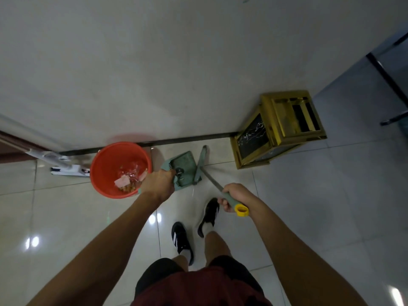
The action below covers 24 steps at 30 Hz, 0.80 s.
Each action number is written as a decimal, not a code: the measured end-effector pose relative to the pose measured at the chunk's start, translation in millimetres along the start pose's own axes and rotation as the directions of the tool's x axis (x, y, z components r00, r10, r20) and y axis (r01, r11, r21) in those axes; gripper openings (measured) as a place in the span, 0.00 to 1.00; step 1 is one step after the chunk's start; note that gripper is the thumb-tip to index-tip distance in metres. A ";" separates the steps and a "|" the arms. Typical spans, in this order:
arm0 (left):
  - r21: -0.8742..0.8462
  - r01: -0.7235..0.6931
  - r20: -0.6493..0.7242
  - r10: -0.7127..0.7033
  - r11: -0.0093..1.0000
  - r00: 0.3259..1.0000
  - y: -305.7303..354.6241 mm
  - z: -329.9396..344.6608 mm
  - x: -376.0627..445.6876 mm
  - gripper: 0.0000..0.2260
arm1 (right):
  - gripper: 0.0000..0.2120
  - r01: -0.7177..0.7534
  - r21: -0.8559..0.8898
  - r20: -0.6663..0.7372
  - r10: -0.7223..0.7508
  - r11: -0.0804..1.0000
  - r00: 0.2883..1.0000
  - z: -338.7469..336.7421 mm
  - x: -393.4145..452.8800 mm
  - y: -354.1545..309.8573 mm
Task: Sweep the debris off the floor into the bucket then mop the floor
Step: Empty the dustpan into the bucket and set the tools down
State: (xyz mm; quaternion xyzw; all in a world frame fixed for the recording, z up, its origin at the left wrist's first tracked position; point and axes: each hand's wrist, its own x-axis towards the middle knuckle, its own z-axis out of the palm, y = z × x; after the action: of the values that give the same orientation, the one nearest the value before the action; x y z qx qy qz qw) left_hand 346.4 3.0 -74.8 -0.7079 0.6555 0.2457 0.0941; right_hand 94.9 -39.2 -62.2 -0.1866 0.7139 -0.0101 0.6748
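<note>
1. The left hand grips the handle of the green dustpan; its fingers curl round the handle and are largely hidden behind the back of the hand. The pan lies just beyond those fingers, away from the person, its mouth pointing toward the wall.
2. The right hand holds the broom near the yellow cap at the handle's top, fingers wrapped tight round the shaft. From these fingers the shaft runs forward and to the left; the broom head stands at the pan's right edge, touching or just beside it, which of the two cannot be told.
3. The orange bucket stands immediately left of the left hand, its rim just beside the knuckles. Debris, paper scraps and brownish bits, lies inside on the bottom.
4. Governing relation: the bucket is to the left of the pan, and the left hand is much the nearer one. The pan appears empty, though its floor is dim.
5. Judgement: sweeping looks finished or nearly so; no debris is evident on the floor tiles near the fingers.
6. The flat mop lies beyond the bucket, further left of the left hand, against the wall base. Reaching it would require freeing a hand first.
7. A gold-framed bin stands ahead of the right hand, well apart.
</note>
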 end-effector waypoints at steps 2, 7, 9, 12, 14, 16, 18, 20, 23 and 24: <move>0.017 -0.009 0.017 0.008 1.000 1.000 1.2 -5.1 16.5 0.11 | 0.16 0.007 -0.060 0.008 -0.006 0.998 1.000 2.0 6.8 -20.6; 0.045 -0.020 0.028 0.019 0.999 0.999 0.2 -21.8 59.1 0.13 | 0.16 0.062 -0.169 0.050 -0.054 0.984 0.997 4.0 13.1 -73.2; 0.077 -0.071 0.059 0.066 0.995 0.996 2.6 -26.3 70.7 0.14 | 0.16 0.079 -0.193 0.089 -0.062 0.978 0.994 5.6 14.9 -92.9; 0.096 -0.131 0.098 0.122 0.987 0.988 3.5 -29.9 83.1 0.14 | 0.15 0.094 -0.261 0.135 -0.061 0.961 0.989 13.4 17.7 -117.8; 0.071 -0.134 0.126 0.124 0.988 0.984 0.7 -31.4 85.4 0.16 | 0.11 0.073 -0.257 0.139 -0.037 0.964 0.990 22.3 14.7 -129.9; 0.028 -0.128 0.164 0.121 0.991 0.979 -3.1 -30.6 85.9 0.20 | 0.06 0.057 -0.286 0.137 -0.018 0.957 0.990 32.9 11.8 -136.5; 0.003 -0.130 0.189 0.128 0.991 0.974 -5.5 -25.4 86.4 0.22 | 0.09 0.074 -0.324 0.162 -0.022 0.943 0.987 45.1 12.8 -138.1; 0.004 -0.139 0.205 0.135 0.990 0.969 -7.5 -20.8 88.1 0.22 | 0.09 0.087 -0.330 0.186 -0.025 0.940 0.982 58.8 14.4 -135.3; -0.039 -0.137 0.215 0.142 0.990 0.966 -10.7 -14.4 88.5 0.22 | 0.13 0.118 -0.321 0.205 -0.052 0.940 0.977 78.7 9.9 -129.8; -0.066 -0.130 0.215 0.141 0.989 0.966 -12.8 -11.7 88.3 0.22 | 0.15 0.117 -0.329 0.196 -0.053 0.937 0.979 83.5 8.4 -128.9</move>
State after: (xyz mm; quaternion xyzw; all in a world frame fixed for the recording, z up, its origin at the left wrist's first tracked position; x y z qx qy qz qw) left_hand 363.2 -78.7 -108.7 -0.6322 0.6814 0.3450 0.1306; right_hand 208.1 -141.6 -43.3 -0.3306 0.6307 0.1010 0.6948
